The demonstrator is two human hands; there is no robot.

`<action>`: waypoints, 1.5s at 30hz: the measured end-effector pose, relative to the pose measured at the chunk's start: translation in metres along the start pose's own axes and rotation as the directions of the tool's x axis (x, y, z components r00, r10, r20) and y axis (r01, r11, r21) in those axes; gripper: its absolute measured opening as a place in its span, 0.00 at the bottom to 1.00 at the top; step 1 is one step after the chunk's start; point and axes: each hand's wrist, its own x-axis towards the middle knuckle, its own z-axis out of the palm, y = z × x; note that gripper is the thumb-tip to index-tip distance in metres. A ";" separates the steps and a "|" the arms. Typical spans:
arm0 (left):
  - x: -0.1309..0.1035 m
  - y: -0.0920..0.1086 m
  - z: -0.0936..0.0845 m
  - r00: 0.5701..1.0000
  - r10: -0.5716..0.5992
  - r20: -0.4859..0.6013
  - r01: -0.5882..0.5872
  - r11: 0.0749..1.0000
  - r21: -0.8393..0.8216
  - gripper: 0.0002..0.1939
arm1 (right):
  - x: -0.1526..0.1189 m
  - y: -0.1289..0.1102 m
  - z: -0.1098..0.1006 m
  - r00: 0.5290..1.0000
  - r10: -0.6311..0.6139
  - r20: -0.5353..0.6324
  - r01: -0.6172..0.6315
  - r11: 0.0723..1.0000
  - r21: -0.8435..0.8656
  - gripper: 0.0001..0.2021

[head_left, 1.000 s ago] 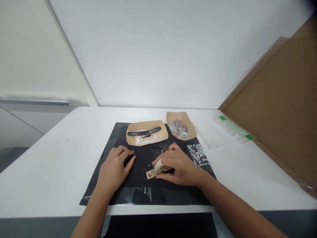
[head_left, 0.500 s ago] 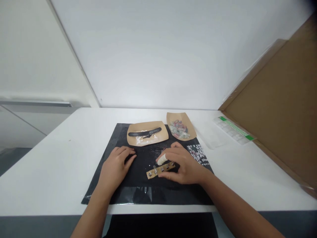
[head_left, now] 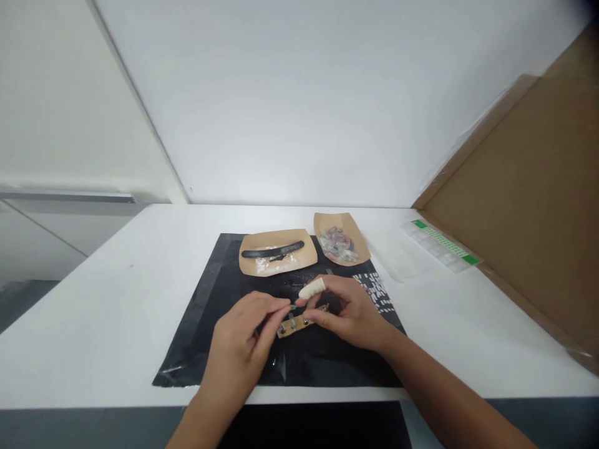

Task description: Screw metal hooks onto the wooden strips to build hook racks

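My left hand [head_left: 248,330] is closed, thumb and index finger pinching a small translucent piece [head_left: 293,306] that looks like a false nail. My right hand [head_left: 353,308], with a cream finger cot [head_left: 312,288] on one finger, has its curled fingertips against the other end of that piece. Just below lies a tan strip [head_left: 298,323] with several metal studs, partly hidden by the right thumb and fingers. One clear false nail [head_left: 292,322] sits on the strip. Under it all is a black mat [head_left: 234,368].
A cardboard tray [head_left: 248,240] behind the hands holds a black nail file [head_left: 272,251] and white bits. Another tray [head_left: 333,219] contains clear and reddish pieces. White tabs [head_left: 381,293] lie at the mat's right. Farther right are a clear green-edged case [head_left: 442,243] and a cardboard panel [head_left: 538,218].
My left hand has moved right from the mat's left side and now pinches the small piece. My right fingers have lifted slightly above the strip, which stays where it was.
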 end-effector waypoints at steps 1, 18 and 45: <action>0.001 0.005 0.003 0.999 0.035 -0.004 -0.035 0.999 -0.003 0.07 | 0.000 0.000 0.001 1.000 0.022 -0.003 -0.022 0.999 0.025 0.08; 0.003 0.009 0.011 0.988 0.140 -0.068 -0.145 0.987 -0.072 0.10 | -0.001 0.001 0.001 0.949 0.295 0.107 -0.307 0.800 0.516 0.12; -0.004 -0.008 0.029 0.986 0.165 -0.018 -0.161 0.978 0.133 0.14 | -0.003 0.018 -0.031 0.966 0.238 0.101 -0.253 0.951 0.177 0.21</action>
